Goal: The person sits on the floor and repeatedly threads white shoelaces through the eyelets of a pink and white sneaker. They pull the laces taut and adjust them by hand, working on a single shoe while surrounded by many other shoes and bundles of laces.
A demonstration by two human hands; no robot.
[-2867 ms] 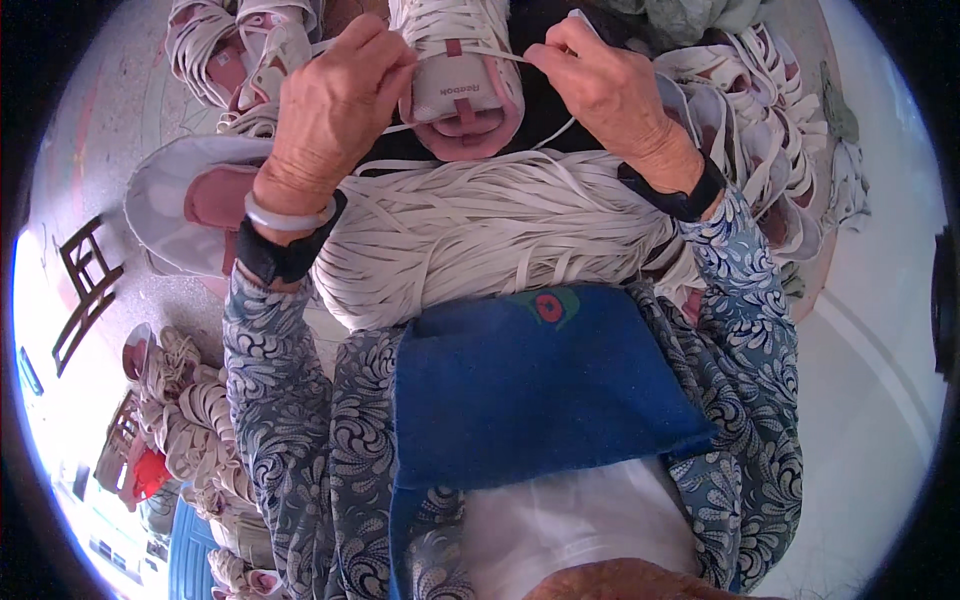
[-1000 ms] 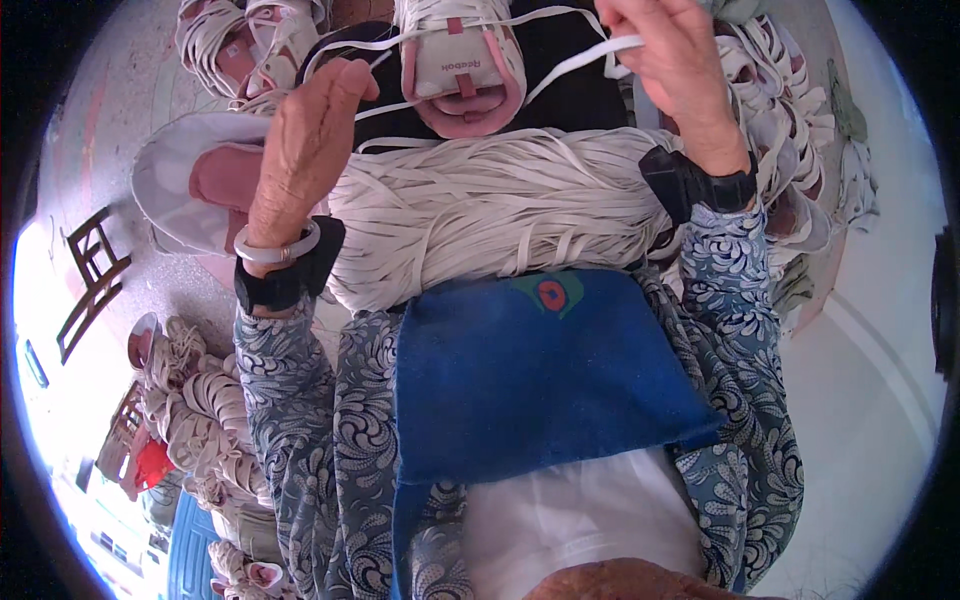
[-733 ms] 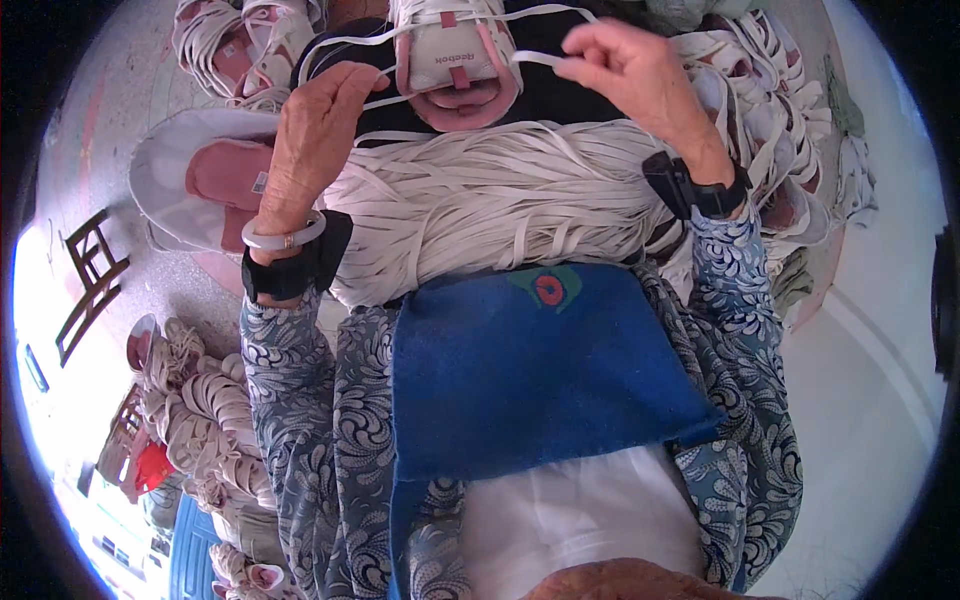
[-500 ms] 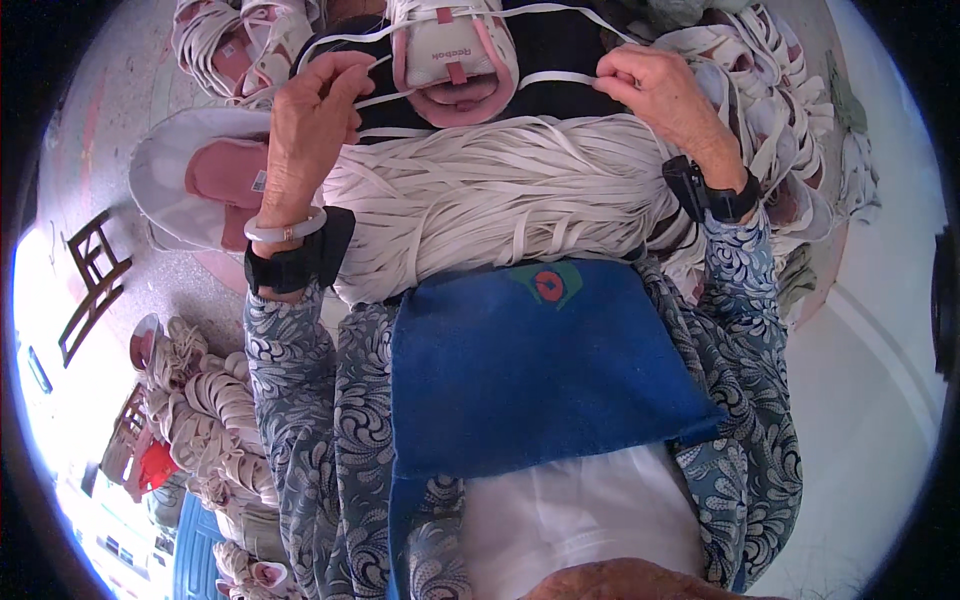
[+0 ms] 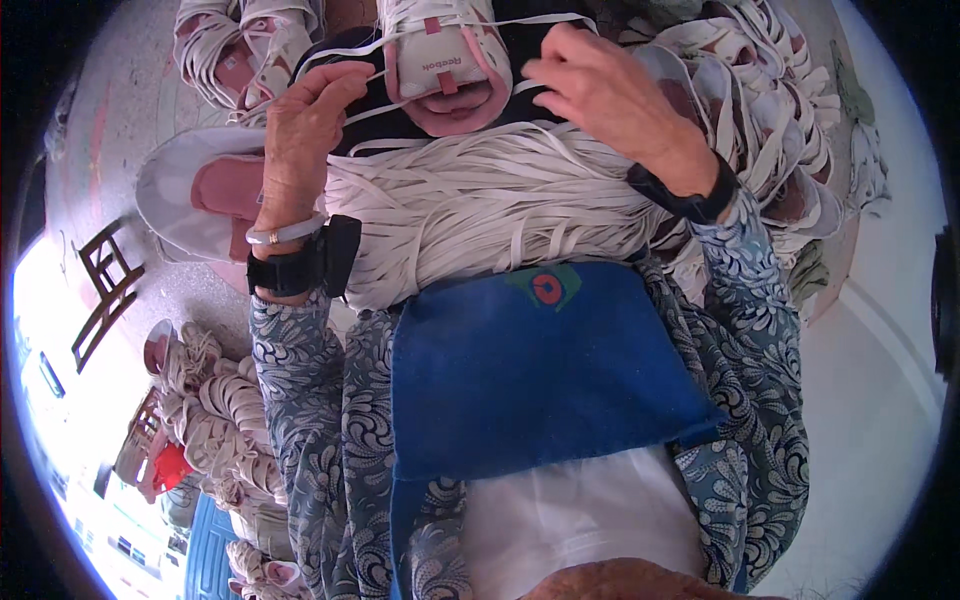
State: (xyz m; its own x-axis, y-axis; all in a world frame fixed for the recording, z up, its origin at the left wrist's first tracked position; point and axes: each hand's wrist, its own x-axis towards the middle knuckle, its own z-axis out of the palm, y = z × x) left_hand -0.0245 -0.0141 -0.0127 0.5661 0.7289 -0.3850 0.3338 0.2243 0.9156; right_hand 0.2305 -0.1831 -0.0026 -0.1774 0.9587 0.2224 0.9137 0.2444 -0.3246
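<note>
A white and pink shoe [image 5: 441, 75] stands upside down to me at the top middle, its tongue and pink-lined opening toward me. White flat shoelaces [image 5: 342, 50] run out from both its sides over dark cloth. To the left of the shoe, my left hand [image 5: 308, 120] is closed in a pinch on a shoelace. My right hand [image 5: 610, 95] is just right of the shoe, thumb and fingers apart, beside the right-hand lace, part of which it hides. A thick bundle of loose white laces [image 5: 490, 200] lies across my lap, below both hands.
A large white and pink shoe part [image 5: 195, 190] sits left of my left wrist. Heaped laced shoes [image 5: 770, 110] crowd the right side; more shoes [image 5: 245, 50] stand at upper left. Another pile [image 5: 215, 400] is at lower left, near a small wooden stool [image 5: 108, 290].
My right hand has moved left toward the shoe, and its fingers have come off the lace they pinched. My left hand keeps its pinch, shifted slightly. The shoe has moved slightly.
</note>
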